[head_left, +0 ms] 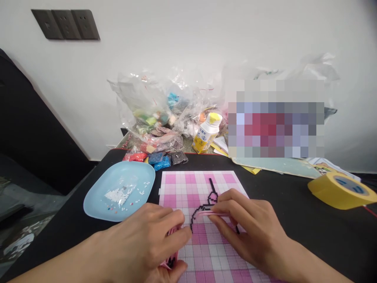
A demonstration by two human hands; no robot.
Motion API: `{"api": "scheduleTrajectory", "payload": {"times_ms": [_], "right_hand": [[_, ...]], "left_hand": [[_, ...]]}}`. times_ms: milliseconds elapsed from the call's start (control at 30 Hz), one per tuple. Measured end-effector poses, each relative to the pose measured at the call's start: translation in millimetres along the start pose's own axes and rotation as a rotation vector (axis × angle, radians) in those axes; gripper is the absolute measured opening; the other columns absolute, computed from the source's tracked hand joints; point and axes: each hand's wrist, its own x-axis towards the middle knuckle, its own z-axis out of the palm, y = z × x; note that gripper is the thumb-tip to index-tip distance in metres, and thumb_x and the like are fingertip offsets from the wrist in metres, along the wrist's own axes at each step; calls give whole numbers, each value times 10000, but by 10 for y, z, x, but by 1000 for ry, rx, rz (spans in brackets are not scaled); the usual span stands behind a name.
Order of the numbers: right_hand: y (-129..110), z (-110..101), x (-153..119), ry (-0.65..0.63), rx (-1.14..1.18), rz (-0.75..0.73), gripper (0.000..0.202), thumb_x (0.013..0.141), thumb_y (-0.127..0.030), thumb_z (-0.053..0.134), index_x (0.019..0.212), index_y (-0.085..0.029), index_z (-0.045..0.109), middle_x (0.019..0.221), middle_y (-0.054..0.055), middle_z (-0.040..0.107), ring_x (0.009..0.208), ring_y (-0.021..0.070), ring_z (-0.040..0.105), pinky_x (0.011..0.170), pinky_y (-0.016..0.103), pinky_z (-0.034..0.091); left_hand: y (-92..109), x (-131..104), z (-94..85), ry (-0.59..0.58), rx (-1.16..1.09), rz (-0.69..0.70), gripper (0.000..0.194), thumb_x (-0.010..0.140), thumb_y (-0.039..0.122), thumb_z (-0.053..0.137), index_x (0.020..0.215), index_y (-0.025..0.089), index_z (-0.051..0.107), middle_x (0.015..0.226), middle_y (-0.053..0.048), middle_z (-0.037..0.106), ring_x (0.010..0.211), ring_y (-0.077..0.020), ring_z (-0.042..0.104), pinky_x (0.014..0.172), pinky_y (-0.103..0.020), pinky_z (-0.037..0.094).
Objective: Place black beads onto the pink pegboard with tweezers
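My right hand [250, 220] pinches pink tweezers [204, 213], their tips over a pink-and-white checked pegboard [173, 188]. A line of small black beads [211, 184] runs down the board and curves to the left, partly covered by my right hand. My left hand [156, 232] is closed around a small pink container [174, 257] at the board's left edge. Black beads show inside it, though my fingers hide most of the container. Whether a bead sits in the tweezer tips is too small to tell.
On the black table, a light blue plate [91, 196] at left carries white beads in a clear bag. Bead packets [161, 162] lie behind the board, near a yellow-and-white carton [206, 133]. A yellow tape roll [324, 190] stands at right. Plastic bags [141, 94] line the wall.
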Motion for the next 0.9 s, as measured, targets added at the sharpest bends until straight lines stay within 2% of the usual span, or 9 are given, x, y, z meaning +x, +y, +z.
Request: {"api": "scheduleTrajectory", "payload": {"times_ms": [133,333,633,900], "right_hand": [[18,2,2,64,0,32,23,942,-157,548,929,-156,566,813,19,588,593,68,534,492,183,410],[11,14,-7,-10,15,12,39,951,-185,539,923,-175,565,800,13,594,597,88,530,470,207,394],[5,11,-8,19,30,26,19,936,-157,552,922,-170,558,808,15,586,605,81,525,477,198,405],[9,20,-14,-11,31,33,35,946,-182,543,915,-181,559,801,6,589,589,85,522,461,211,393]], "left_hand": [[-5,13,10,-2,-10,52,116,769,151,535,866,161,597,814,-63,670,681,-201,655,582,-298,563],[-7,18,11,59,-3,84,112,803,155,501,853,151,601,789,-67,669,677,-207,662,574,-308,581],[9,38,-9,73,-15,96,154,800,140,495,896,138,616,769,-64,660,632,-196,646,519,-290,554],[-7,16,11,89,-11,103,143,808,156,502,894,141,615,756,-58,654,612,-189,636,502,-284,539]]}}
